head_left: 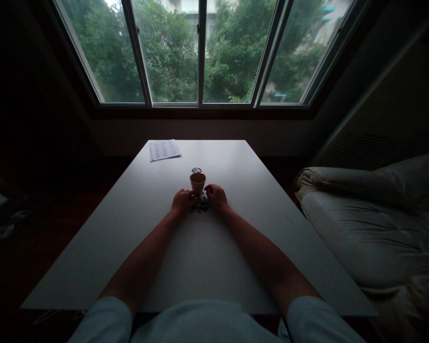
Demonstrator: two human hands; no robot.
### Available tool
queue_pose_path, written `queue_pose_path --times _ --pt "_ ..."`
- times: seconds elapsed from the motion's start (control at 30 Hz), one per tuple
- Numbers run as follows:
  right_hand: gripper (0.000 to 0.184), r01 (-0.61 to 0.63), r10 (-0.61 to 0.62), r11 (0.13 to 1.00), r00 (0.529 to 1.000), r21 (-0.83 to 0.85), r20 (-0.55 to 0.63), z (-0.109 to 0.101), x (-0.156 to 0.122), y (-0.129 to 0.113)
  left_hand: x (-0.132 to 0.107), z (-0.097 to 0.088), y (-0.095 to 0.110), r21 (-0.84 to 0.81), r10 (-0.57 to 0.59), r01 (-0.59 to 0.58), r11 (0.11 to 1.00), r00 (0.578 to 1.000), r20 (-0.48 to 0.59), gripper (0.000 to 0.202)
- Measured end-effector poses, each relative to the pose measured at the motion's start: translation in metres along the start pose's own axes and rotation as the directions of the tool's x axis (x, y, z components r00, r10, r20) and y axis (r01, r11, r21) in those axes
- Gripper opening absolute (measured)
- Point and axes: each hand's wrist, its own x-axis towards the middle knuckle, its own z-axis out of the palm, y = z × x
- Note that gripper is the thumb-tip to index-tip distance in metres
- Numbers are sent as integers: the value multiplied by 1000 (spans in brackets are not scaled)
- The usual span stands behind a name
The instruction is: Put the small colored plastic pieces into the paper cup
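Note:
A paper cup [198, 184] stands upright on the white table, its brown inside visible from above. Just on the near side of it lies a small pile of dark green and blue pieces [200, 204], too small to name. My left hand [182, 200] rests at the pile's left edge, fingers curled in by the cup's base. To the right of the cup, my right hand [217, 196] has its thumb and fingers drawn together near the cup's side. Whatever either hand pinches is too small and dark to make out.
The white table [207, 257] reaches toward a wide window [200, 57]. Printed papers [165, 149] lie at its far left corner, and a round dark-rimmed item [196, 170] lies behind the cup. A pale sofa [364, 224] stands to the right.

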Motion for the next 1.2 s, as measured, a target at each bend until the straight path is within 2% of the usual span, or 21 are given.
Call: queue_pose_path --times 0.3,0.47,0.67,0.87,1.0,1.2 --pt "22 4 -4 1000 1000 15 8 0 -1 0 -2 -3 1 -35 -50 49 998 998 -42 24" --pt "23 -5 5 1000 1000 20 12 -3 -1 -3 0 -4 1 -23 -46 45 999 996 -70 28" --pt "23 -4 3 999 1000 33 7 -2 -1 -3 1 -3 0 17 -1 2 1000 1000 -27 29" --pt "23 -12 12 1000 1000 21 26 0 0 0 0 -9 8 107 -16 15 994 1000 9 24" --pt "23 -24 23 1000 999 12 39 -2 -1 -2 -2 -12 11 132 -6 7 991 1000 -6 26" --pt "23 -38 37 999 999 20 37 -4 -2 -4 -2 -8 8 154 7 -4 988 1000 -24 25"
